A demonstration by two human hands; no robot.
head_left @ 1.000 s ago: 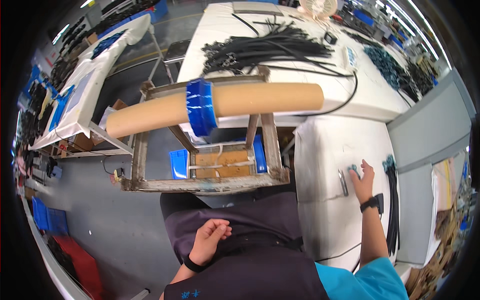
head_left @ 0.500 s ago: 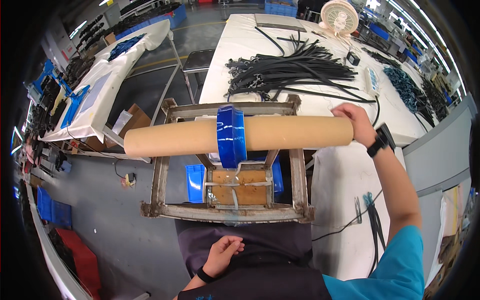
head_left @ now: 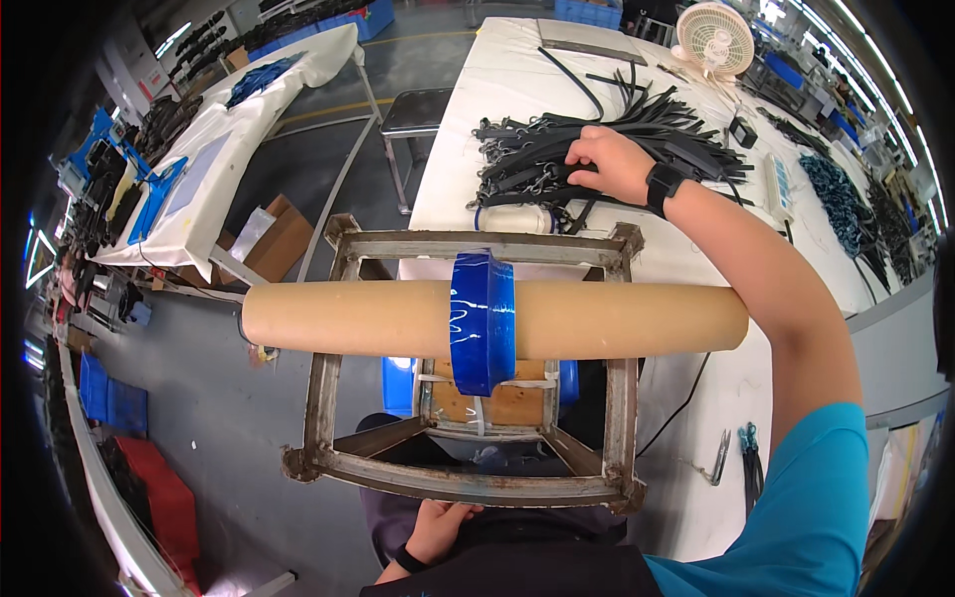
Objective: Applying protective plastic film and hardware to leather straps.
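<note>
A long brown cardboard tube lies crosswise over a worn metal frame. Around the tube's middle sits a thick roll of shiny blue tape. My right hand is above a pile of black straps with metal clasps, thumb and forefinger apart and nothing visibly gripped. Its forearm passes near the tube's right end. My left hand is low, against the frame's near rail, with its fingers curled together. Part of those fingers is hidden by the rail.
On the white-covered table stand a fan and a power strip. Small scissors-like snips lie to the right. A dark stool stands beyond the frame, and a cardboard box lies at left.
My right hand has left the tube's right end and reached forward and left to the black straps. The tube and frame appear lower in view. My left hand is now at the near rail.
</note>
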